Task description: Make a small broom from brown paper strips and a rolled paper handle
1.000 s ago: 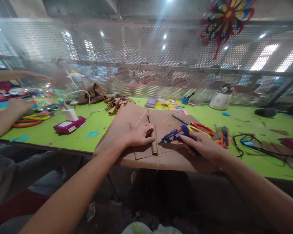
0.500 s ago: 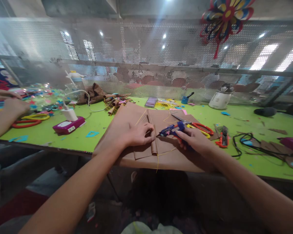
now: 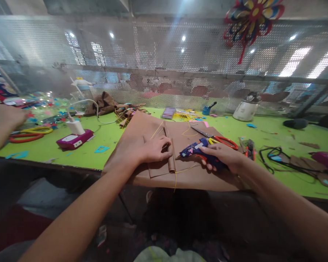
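My right hand (image 3: 221, 155) is wrapped round a dark blue glue gun (image 3: 194, 147), its nozzle pointing left at the edge of a rolled brown paper tube (image 3: 172, 163). With bent fingers, my left hand (image 3: 156, 148) holds the tube from its left side. The tube lies on a large brown paper sheet (image 3: 207, 178) spread over the table's front edge. A yellow string (image 3: 175, 182) comes out of the tube's near end. Scissors (image 3: 224, 142) with orange and yellow handles lie just beyond the glue gun.
On the green table (image 3: 109, 133) stand a purple power strip (image 3: 75, 139) with a white plug, and a white container (image 3: 245, 109). Pliers (image 3: 250, 150) and a black cable (image 3: 270, 160) lie right. Another person's hand (image 3: 8, 116) is at the far left, near red-handled scissors (image 3: 26, 137).
The glue gun has moved slightly down along the tube's edge, with my right hand lower. My left hand stays on the tube. The other person's hand has shifted left.
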The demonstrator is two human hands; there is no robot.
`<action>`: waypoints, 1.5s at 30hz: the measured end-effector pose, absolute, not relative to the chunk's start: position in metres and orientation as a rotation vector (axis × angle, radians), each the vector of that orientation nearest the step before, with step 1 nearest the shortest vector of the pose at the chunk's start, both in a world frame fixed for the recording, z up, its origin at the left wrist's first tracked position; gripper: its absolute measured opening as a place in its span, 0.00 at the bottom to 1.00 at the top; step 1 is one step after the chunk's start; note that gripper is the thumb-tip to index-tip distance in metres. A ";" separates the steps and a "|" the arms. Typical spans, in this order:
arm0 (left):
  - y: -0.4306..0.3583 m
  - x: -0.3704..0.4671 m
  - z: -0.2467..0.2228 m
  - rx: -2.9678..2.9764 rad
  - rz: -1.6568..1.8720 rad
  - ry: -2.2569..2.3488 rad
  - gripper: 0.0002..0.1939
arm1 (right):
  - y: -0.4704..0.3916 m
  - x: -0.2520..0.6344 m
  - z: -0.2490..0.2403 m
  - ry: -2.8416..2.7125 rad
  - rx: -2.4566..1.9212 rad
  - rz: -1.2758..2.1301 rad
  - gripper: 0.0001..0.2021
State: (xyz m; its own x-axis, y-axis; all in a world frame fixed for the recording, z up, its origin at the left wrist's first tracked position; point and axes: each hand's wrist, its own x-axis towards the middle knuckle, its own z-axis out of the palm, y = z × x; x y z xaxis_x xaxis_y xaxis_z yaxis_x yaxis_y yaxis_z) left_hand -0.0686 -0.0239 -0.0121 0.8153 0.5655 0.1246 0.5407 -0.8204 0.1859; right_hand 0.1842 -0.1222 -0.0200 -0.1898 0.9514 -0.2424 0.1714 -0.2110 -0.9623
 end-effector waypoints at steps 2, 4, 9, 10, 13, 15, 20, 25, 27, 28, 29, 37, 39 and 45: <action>-0.025 -0.068 -0.010 2.874 0.240 0.867 0.20 | -0.126 0.185 -0.018 -1.334 -1.374 1.517 0.21; -0.026 -0.068 -0.008 2.874 0.229 0.842 0.20 | -0.126 0.184 -0.017 -1.307 -1.371 1.541 0.20; -0.024 -0.067 -0.010 2.881 0.247 0.830 0.18 | -0.112 0.180 -0.016 -1.185 -1.425 1.542 0.18; -0.023 -0.068 -0.011 2.880 0.253 0.827 0.18 | -0.107 0.180 -0.017 -1.158 -1.436 1.542 0.17; -0.020 -0.069 -0.013 2.877 0.267 0.803 0.18 | -0.098 0.181 -0.019 -1.113 -1.465 1.562 0.16; -0.021 -0.069 -0.012 2.883 0.260 0.797 0.19 | -0.097 0.183 -0.018 -1.118 -1.474 1.572 0.16; -0.027 -0.066 -0.006 2.907 0.207 0.876 0.18 | -0.114 0.184 -0.012 -1.223 -1.456 1.662 0.18; -0.027 -0.065 -0.008 2.869 0.225 0.870 0.18 | -0.132 0.183 -0.011 -1.274 -1.417 1.678 0.20; -0.026 -0.066 -0.009 2.869 0.228 0.873 0.18 | -0.133 0.184 -0.012 -1.283 -1.413 1.673 0.20; -0.025 -0.066 -0.009 2.871 0.227 0.878 0.18 | -0.132 0.184 -0.013 -1.290 -1.419 1.665 0.20; -0.025 -0.067 -0.010 2.873 0.229 0.882 0.18 | -0.130 0.184 -0.013 -1.292 -1.429 1.657 0.21; -0.023 -0.067 -0.012 2.897 0.243 0.856 0.18 | -0.098 0.176 -0.007 -1.137 -1.506 1.518 0.14; -0.023 -0.068 -0.012 2.883 0.252 0.861 0.18 | -0.094 0.176 -0.006 -1.153 -1.511 1.494 0.14; -0.021 -0.068 -0.014 2.873 0.277 0.866 0.18 | -0.108 0.179 -0.006 -1.278 -1.486 1.522 0.16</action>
